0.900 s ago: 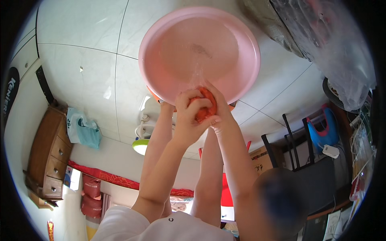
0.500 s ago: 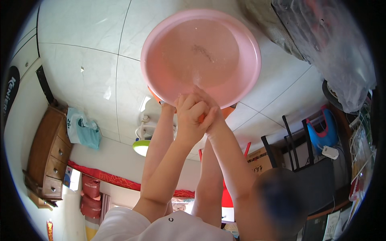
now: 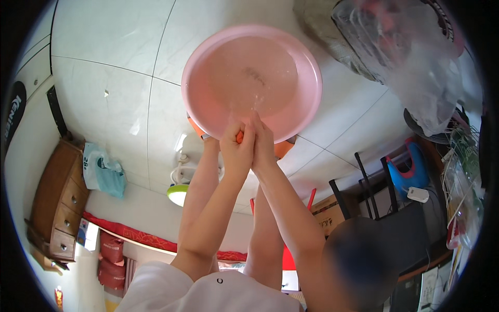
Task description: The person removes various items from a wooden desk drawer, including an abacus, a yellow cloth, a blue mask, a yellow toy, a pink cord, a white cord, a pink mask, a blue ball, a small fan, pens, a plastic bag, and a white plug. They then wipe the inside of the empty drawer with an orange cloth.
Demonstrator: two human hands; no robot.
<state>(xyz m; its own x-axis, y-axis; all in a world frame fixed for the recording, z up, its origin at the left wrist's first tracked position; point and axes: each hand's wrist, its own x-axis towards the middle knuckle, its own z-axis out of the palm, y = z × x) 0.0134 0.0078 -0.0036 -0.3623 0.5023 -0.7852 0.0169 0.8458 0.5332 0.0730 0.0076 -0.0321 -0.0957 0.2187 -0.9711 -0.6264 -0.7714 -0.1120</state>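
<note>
A small piece of an orange-red thing (image 3: pixel 239 137) shows between the fingers, right inside the grip; the rest of it is hidden, so I can't say what it is. The left hand (image 3: pixel 237 148) is curled tightly around it. The right hand (image 3: pixel 263 141) presses against the left from the side, and I cannot tell how far its own fingers close on the thing.

Just beyond the grip, past the fingertips, small splashes break the cloudy water (image 3: pixel 252 65) (a darkish smudge shows in it, too) in a wide pink basin (image 3: pixel 310 99). Below the grip, the person's bare legs (image 3: pixel 201 169) stand on either side of the forearms. Near the grip, below and to its left, is a round white thing with a green rim (image 3: pixel 178 195).

Farther left of the grip, a teal and white bag (image 3: pixel 110 177) sits beside a wooden drawer unit (image 3: pixel 67 208). Well off to the right, beyond the grip, lies crumpled clear plastic (image 3: pixel 423 73).
</note>
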